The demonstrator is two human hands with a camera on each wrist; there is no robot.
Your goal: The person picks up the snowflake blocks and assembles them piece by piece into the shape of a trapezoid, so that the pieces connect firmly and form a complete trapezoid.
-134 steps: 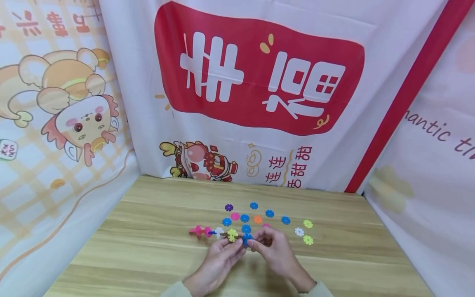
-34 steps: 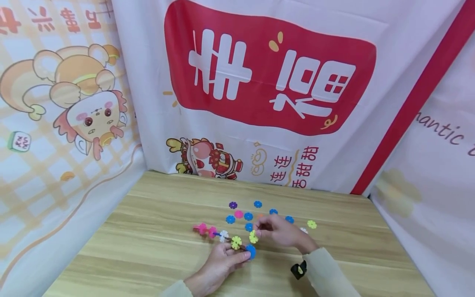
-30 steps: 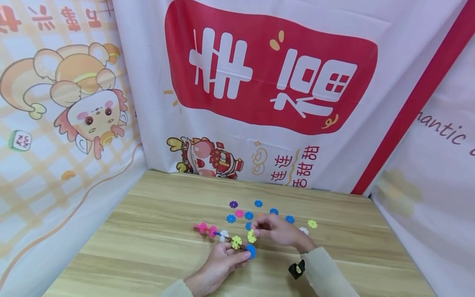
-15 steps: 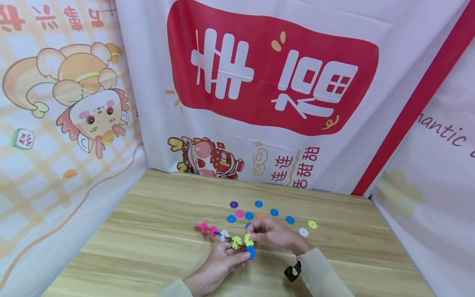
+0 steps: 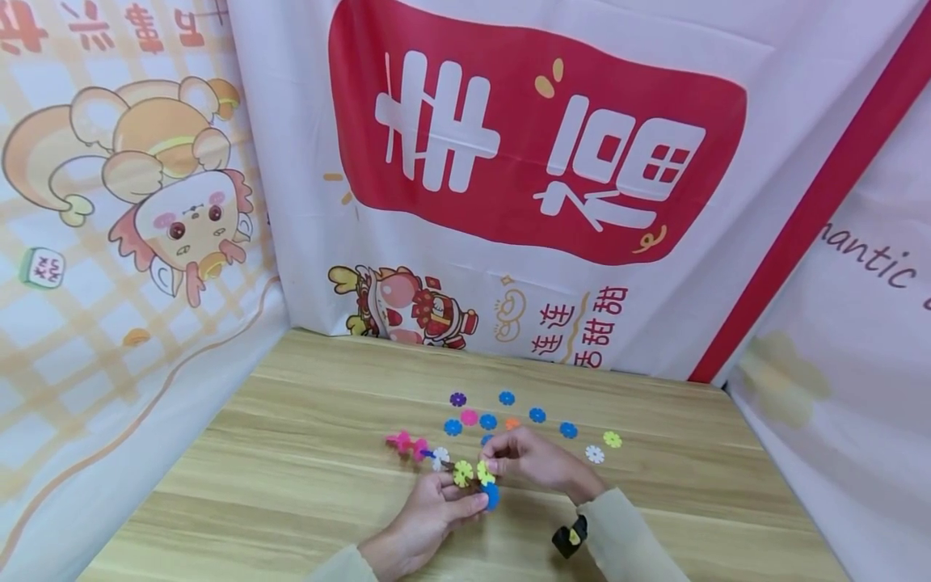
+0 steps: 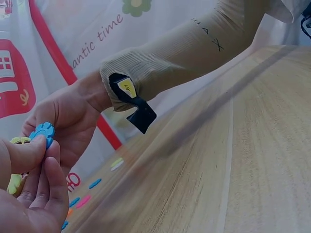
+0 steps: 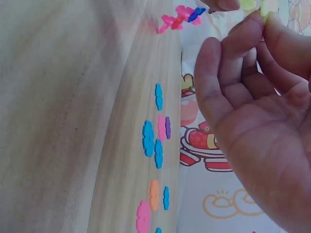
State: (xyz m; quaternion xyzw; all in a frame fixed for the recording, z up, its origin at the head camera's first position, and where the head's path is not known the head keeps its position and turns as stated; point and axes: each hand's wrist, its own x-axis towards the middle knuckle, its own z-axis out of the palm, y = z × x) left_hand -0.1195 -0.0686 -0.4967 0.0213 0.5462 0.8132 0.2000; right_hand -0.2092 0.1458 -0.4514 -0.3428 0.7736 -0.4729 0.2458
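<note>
Snowflake chain (image 5: 444,462): a string of joined plastic discs, pink at its far-left end, then blue, white and yellow-green, ending in a blue disc (image 5: 491,495); it sits low over the wooden table (image 5: 291,453), just in front of the person.
Left hand (image 5: 429,517): nearest the camera, fingers curled round the chain's near end; in the left wrist view the thumb and forefinger pinch the blue disc (image 6: 43,133).
Yellow-green disc (image 5: 483,471): held just beside the chain's end, touching or almost touching it; the head view is too small to say which.
Right hand (image 5: 534,461): fingertips pinch the yellow-green disc, the palm facing its wrist camera (image 7: 262,121); the disc shows there only as a blurred edge at the fingertips (image 7: 265,9).
Right sleeve (image 5: 625,537): beige ribbed cuff with a black strap at the wrist.
Loose discs: several lie flat beyond the hands, blue (image 5: 488,421), pink (image 5: 469,417), orange (image 5: 512,423) and purple (image 5: 457,398), with a white one (image 5: 595,454) and a yellow-green one (image 5: 612,439) off to the right.
Backdrop (image 5: 538,153): printed cloth with a red panel and white characters, hung behind the table.
</note>
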